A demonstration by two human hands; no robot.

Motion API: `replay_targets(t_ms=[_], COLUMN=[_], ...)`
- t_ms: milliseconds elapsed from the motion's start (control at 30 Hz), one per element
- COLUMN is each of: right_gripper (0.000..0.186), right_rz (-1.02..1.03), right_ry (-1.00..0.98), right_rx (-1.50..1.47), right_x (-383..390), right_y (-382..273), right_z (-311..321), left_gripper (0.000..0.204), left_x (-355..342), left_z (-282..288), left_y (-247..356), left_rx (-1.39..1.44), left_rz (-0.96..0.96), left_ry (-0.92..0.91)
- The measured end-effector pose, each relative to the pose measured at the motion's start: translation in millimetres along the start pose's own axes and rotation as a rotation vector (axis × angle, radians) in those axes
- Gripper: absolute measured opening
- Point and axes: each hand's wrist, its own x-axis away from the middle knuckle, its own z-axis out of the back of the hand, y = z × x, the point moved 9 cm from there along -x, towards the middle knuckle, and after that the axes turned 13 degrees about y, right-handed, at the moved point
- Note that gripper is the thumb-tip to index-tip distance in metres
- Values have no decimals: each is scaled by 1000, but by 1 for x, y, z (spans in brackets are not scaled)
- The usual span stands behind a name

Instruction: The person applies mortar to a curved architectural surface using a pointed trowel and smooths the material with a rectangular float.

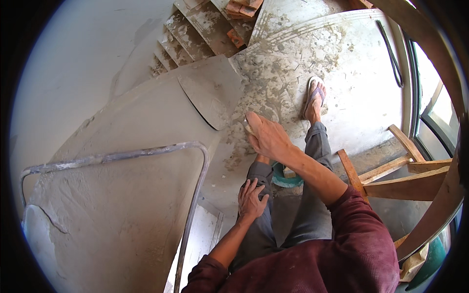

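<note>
"Inspecting, what did you find?"

"Right hand (268, 139) was closed around a pale object (249, 128), mostly hidden; left hand (252, 201), spread open, rested on a trouser leg (264, 229). Grey surface (122, 127) lay left of both."

There was one left hand (251, 200), one right hand (267, 137), one visible sandal (313, 96), one bent metal tube (122, 155), one dark looped strip (386, 40) near the right edge of the floor (361, 112) and two green containers (287, 182); the bricks (242, 9) overlapped too much for counting.
</note>
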Motion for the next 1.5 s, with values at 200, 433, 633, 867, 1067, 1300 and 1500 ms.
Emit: replay_targets(t_ms=[200, 433, 633, 867, 1067, 1300, 1500], right_gripper=[24, 24, 27, 35, 26, 43, 37], right_rz=[-267, -385, -320, -632, -625, -268, -523], right_ry=[-49, -95, -229, -294, -230, -340, -275], right_rx=[201, 224, 121, 50, -51, -119, 32], right_x=[-41, -64, 17, -32, -40, 31, -9], right_y=[138, 198, 170, 247, 197, 94, 230], right_z=[-74, -99, -56, -76, -87, -10, -79], left_gripper=[45, 44, 45, 45, 44, 44, 44], left_x=[-1, -1, 1, -4, 1, 4, -2], left_z=[3, 3, 1, 3, -1, -3, 2], left_y=[-1, -1, -3, -1, -2, 1, 5], left_rx=[7, 9, 16, -12, 7, 15, -30], left_rz=[-32, -49, -1, -20, -34, -21, -42], left_ry=[-11, 15, -25, -24, 34, 65, 28])
